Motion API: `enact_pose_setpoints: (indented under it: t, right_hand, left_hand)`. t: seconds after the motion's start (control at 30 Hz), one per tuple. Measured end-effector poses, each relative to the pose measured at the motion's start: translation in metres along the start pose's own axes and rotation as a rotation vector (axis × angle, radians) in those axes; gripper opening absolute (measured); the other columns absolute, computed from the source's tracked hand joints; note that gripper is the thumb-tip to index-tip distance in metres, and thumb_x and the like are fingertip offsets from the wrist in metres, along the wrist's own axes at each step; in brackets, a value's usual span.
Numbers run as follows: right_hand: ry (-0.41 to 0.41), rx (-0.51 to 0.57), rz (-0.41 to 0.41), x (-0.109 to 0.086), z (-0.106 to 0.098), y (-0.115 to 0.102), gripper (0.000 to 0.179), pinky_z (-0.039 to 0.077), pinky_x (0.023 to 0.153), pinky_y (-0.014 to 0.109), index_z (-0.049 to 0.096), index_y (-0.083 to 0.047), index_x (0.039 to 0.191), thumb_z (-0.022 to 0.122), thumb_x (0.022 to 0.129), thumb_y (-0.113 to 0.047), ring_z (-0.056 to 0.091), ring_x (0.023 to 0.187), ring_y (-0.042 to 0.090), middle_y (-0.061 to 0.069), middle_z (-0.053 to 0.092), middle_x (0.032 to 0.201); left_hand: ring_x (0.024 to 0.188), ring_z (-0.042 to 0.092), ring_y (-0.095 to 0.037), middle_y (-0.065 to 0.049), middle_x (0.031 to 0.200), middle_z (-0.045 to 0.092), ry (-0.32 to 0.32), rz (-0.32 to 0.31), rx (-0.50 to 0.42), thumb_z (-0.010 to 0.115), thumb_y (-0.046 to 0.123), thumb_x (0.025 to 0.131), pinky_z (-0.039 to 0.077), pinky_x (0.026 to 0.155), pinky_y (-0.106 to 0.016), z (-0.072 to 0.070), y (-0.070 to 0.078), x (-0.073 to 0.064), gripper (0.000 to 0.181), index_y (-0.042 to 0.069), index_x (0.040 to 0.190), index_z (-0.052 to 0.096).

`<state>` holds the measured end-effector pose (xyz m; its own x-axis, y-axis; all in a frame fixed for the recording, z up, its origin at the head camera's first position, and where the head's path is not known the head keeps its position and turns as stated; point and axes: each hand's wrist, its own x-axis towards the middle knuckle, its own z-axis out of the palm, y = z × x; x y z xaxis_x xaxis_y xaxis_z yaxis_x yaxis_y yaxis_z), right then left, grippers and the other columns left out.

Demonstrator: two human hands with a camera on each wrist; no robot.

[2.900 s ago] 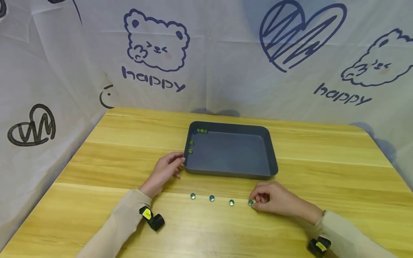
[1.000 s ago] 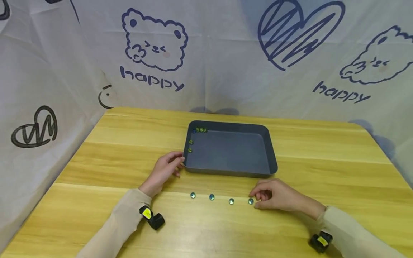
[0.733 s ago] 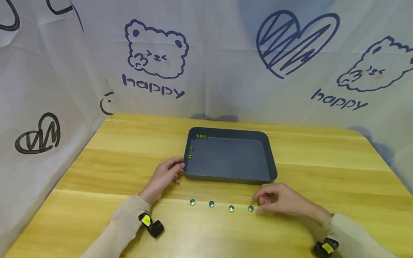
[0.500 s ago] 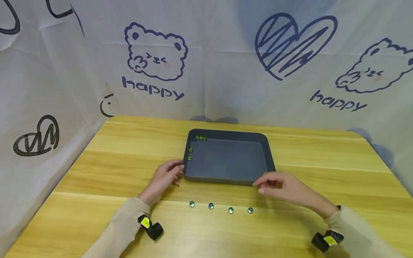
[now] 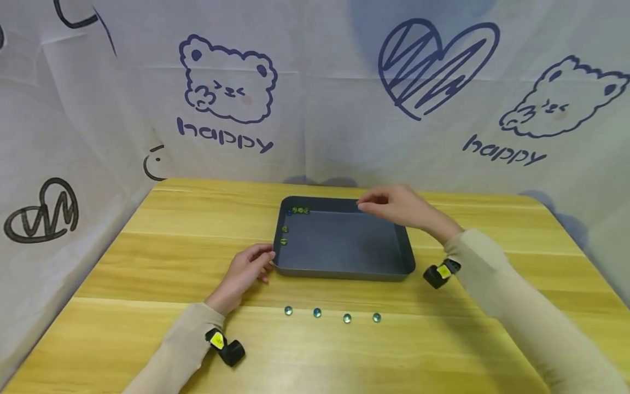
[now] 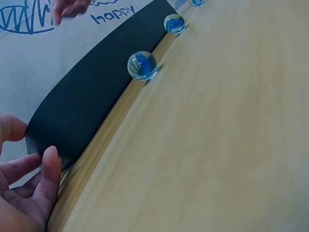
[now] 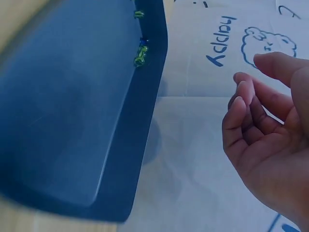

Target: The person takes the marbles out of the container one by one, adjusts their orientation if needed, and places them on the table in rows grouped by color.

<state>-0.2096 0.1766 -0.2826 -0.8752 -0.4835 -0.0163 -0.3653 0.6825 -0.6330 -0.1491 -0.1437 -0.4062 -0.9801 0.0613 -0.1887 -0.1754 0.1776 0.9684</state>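
Note:
A dark grey baking tray (image 5: 339, 276) lies on the wooden table. My left hand (image 5: 244, 271) holds its near left corner, thumb at the rim and curled fingers against the outer wall, also seen in the left wrist view. Over the tray's far right part hovers my right hand (image 5: 396, 205), its fingers loosely bent with nothing between them. In front of the tray, several clear marbles with blue swirls stand in a spaced row, from the left marble (image 5: 288, 311) to the right marble (image 5: 376, 317). Inside, green-yellow marbles (image 5: 300, 210) and a blue marble (image 5: 289, 213) sit along the far left corner.
Two more green-yellow marbles, one of them this lower marble (image 5: 283, 242), rest by the tray's left wall. A white cloth (image 5: 334, 126) with drawings hangs behind the table (image 5: 197, 219). Each sleeve carries a wrist camera, such as the left camera (image 5: 231, 353).
My right hand has released the rightmost marble of the row, risen, and moved forward over the tray's far side. The left hand stays at the tray corner. The head view has shifted slightly.

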Motion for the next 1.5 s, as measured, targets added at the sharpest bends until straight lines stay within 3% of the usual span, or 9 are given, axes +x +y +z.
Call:
enact_pose_setpoints:
  t: [0.4,0.63,0.9,1.0,1.2,1.37,1.5]
  right_hand:
    - [-0.047,-0.083,-0.074,0.083,0.036,-0.015,0.032,0.053,0.074,0.038,0.068,-0.001,0.119,0.059,0.097,-0.024,0.065,0.088,0.026,0.012,0.069,0.107]
    - [-0.050,0.006,0.007,0.111,0.058,-0.024,0.032,0.053,0.077,0.037,0.066,-0.001,0.122,0.057,0.098,-0.021,0.064,0.094,0.030,0.015,0.068,0.110]
    - [-0.009,0.038,0.064,0.128,0.076,-0.018,0.027,0.054,0.073,0.034,0.069,0.001,0.116,0.060,0.097,-0.016,0.065,0.086,0.029,0.018,0.069,0.098]
    - [-0.006,-0.043,0.044,0.132,0.085,-0.019,0.026,0.054,0.077,0.035,0.069,0.000,0.116,0.060,0.096,-0.015,0.066,0.088,0.028,0.016,0.069,0.103]
    - [-0.028,-0.320,-0.002,0.140,0.099,-0.034,0.026,0.052,0.086,0.037,0.071,-0.008,0.118,0.061,0.096,-0.019,0.064,0.096,0.021,0.007,0.068,0.115]
    - [-0.039,-0.338,0.019,0.145,0.105,-0.038,0.020,0.052,0.074,0.034,0.075,-0.009,0.108,0.062,0.095,-0.019,0.063,0.078,0.018,0.006,0.071,0.103]
    - [-0.038,-0.323,0.047,0.149,0.111,-0.033,0.019,0.052,0.073,0.033,0.076,-0.008,0.105,0.063,0.095,-0.017,0.063,0.077,0.017,0.006,0.071,0.102]
  left_hand:
    - [0.078,0.056,-0.017,-0.014,0.100,0.061,0.007,0.020,-0.003,0.053,0.014,0.099,0.051,0.059,-0.025,-0.004,-0.001,0.003,0.036,-0.003,0.130,0.056]
    - [0.081,0.056,-0.017,-0.015,0.104,0.061,0.005,0.027,-0.014,0.053,0.013,0.099,0.052,0.060,-0.025,-0.002,0.000,0.003,0.035,-0.003,0.130,0.056]
    - [0.082,0.056,-0.018,-0.015,0.103,0.061,0.007,0.020,-0.021,0.053,0.014,0.099,0.051,0.060,-0.025,-0.002,0.001,0.002,0.035,-0.003,0.129,0.057]
    - [0.082,0.056,-0.018,-0.015,0.103,0.061,0.011,0.018,-0.020,0.053,0.013,0.099,0.051,0.060,-0.025,-0.004,0.001,0.002,0.035,-0.003,0.129,0.057]
    - [0.080,0.056,-0.017,-0.014,0.099,0.061,0.022,0.006,-0.029,0.054,0.011,0.097,0.051,0.058,-0.024,-0.004,0.000,0.001,0.035,-0.004,0.129,0.057]
    - [0.080,0.056,-0.017,-0.013,0.098,0.061,0.027,0.008,-0.030,0.054,0.011,0.097,0.051,0.058,-0.024,-0.003,-0.001,0.002,0.035,-0.003,0.128,0.057]
    - [0.081,0.056,-0.017,-0.013,0.099,0.061,0.017,0.009,-0.027,0.055,0.012,0.097,0.051,0.058,-0.024,-0.001,-0.002,0.002,0.035,-0.003,0.128,0.058]
